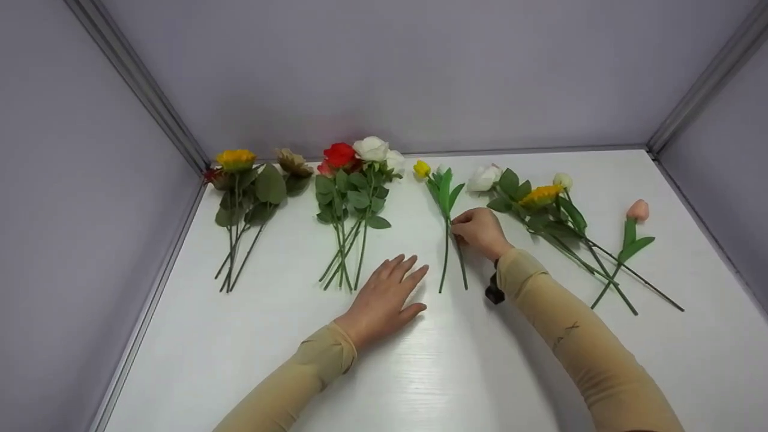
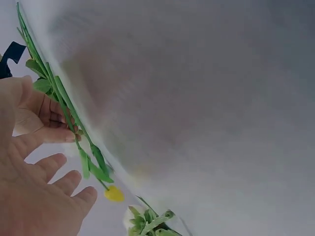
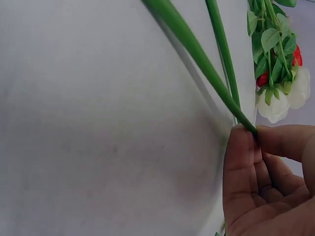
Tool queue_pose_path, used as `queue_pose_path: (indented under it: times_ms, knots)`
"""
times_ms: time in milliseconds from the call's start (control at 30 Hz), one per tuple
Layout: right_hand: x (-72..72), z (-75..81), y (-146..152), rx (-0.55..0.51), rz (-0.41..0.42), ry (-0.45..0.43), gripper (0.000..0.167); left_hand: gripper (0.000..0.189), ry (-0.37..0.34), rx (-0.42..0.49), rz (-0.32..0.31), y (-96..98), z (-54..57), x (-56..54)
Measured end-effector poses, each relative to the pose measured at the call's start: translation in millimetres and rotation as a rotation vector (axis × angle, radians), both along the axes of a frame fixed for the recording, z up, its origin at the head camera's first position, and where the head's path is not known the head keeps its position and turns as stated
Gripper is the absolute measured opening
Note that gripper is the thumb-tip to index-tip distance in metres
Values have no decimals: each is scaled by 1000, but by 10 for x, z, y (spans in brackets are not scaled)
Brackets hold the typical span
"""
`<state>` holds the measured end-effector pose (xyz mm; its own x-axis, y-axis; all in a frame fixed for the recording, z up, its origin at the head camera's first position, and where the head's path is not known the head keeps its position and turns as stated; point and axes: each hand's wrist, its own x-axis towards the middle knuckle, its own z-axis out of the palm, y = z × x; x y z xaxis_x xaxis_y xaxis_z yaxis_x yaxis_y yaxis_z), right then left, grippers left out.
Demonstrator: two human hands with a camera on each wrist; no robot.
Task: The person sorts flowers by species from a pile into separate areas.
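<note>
Between thumb and fingertips my right hand [image 1: 480, 231] pinches the green stem [image 3: 197, 51] of a tulip, partway down below the leaves. Two tulips lie together there, one with a yellow head [image 1: 422, 168], the other with a pale head [image 1: 443, 169] partly hidden by leaves. Their stems cross and spread apart toward me. My left hand [image 1: 387, 300] hovers close over the white table, palm down with fingers spread, holding nothing. It is left of the tulip stems and just below the stem ends of the rose bunch [image 1: 360, 198].
At the back left lies a bunch with a yellow sunflower [image 1: 236, 159] and brownish blooms. Right of my right hand are a white rose [image 1: 483, 178], another sunflower [image 1: 542, 196] and a pale tulip [image 1: 563, 180], stems crossing. A pink tulip [image 1: 638, 210] lies far right. Grey walls [image 1: 384, 78] enclose the table.
</note>
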<state>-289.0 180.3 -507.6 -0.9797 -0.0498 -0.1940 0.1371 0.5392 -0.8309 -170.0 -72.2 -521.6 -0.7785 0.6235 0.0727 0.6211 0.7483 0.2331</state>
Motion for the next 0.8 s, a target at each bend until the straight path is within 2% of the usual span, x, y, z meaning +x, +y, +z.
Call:
queue_pose_path:
  times_ms: [200, 367, 500, 600, 800]
  knots:
    - [6, -29, 4, -9, -9, -12, 22, 68, -50, 17, -2, -3, 8, 1]
    - [42, 7, 55, -7, -1, -1, 24, 68, -53, 19, -15, 25, 34, -6]
    - [104, 103, 162, -34, -12, 18, 28, 68, -28, 15, -37, 78, 54, -26]
    - [144, 199, 297, -42, -16, 65, 29, 69, 4, 4, -56, 135, 74, -40]
    - [243, 394, 775, 1, -65, 134, 29, 70, 49, -32, -107, 341, 143, -63]
